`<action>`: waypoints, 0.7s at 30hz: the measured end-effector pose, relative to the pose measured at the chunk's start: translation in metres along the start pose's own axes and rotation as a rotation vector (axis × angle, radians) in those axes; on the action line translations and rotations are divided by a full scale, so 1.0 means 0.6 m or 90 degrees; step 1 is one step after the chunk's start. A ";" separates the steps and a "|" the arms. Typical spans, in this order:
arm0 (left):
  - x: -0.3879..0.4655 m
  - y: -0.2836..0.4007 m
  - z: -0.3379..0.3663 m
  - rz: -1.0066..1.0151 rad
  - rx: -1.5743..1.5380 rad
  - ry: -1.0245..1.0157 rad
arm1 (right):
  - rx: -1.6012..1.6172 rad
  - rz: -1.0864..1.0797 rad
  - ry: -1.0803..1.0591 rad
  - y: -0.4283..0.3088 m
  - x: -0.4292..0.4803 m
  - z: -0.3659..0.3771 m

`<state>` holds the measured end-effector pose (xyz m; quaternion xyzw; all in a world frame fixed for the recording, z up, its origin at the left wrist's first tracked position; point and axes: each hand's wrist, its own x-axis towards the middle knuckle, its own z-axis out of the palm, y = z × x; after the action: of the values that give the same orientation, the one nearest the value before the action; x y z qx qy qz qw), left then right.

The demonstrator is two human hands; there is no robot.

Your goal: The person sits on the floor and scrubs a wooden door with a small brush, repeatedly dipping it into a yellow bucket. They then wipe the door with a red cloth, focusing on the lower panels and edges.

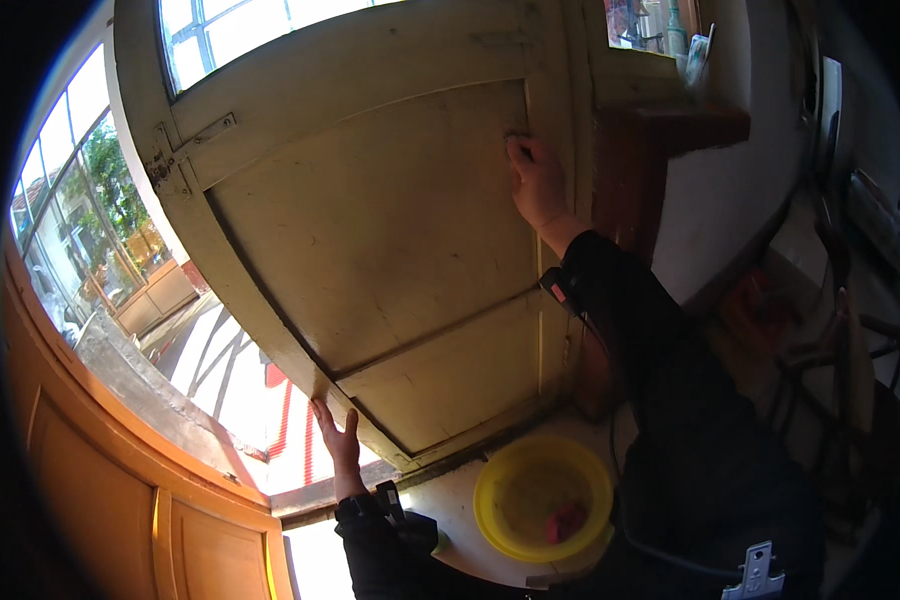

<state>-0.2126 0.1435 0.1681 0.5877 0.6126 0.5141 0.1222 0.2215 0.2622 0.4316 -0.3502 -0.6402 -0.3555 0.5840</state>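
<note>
A cream-painted wooden door (375, 240) with recessed panels and a glass pane at its top fills the middle of the view. My right hand (538, 176) is at the upper right of the large panel, fingers curled around a small dark thing that is mostly hidden. Against the door's left edge, low down, rests my left hand (339, 442), its thumb apart from the fingers and nothing seen in it. A metal latch (163, 161) with rusty marks sits higher on that same edge. Below the door, a yellow plastic basin (487, 517) stands on the floor with a pink cloth (566, 523) inside.
An orange-brown wooden door (105, 480) stands at the lower left, beside a sunlit doorway. A dark red ledge (667, 124) juts out at the right of the cream door. Chair-like frames and other items lie in shadow at the far right.
</note>
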 end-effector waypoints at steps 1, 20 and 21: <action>0.000 -0.001 0.001 -0.005 0.006 0.005 | -0.003 0.031 -0.049 -0.012 -0.047 -0.004; -0.002 0.004 -0.001 0.004 0.009 -0.011 | 0.214 0.048 -0.213 -0.125 -0.122 0.029; -0.001 0.002 -0.001 0.009 0.004 -0.008 | 0.248 0.093 -0.241 -0.140 -0.161 0.026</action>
<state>-0.2121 0.1424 0.1692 0.5956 0.6093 0.5094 0.1208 0.1482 0.2307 0.3305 -0.3365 -0.7673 -0.1109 0.5345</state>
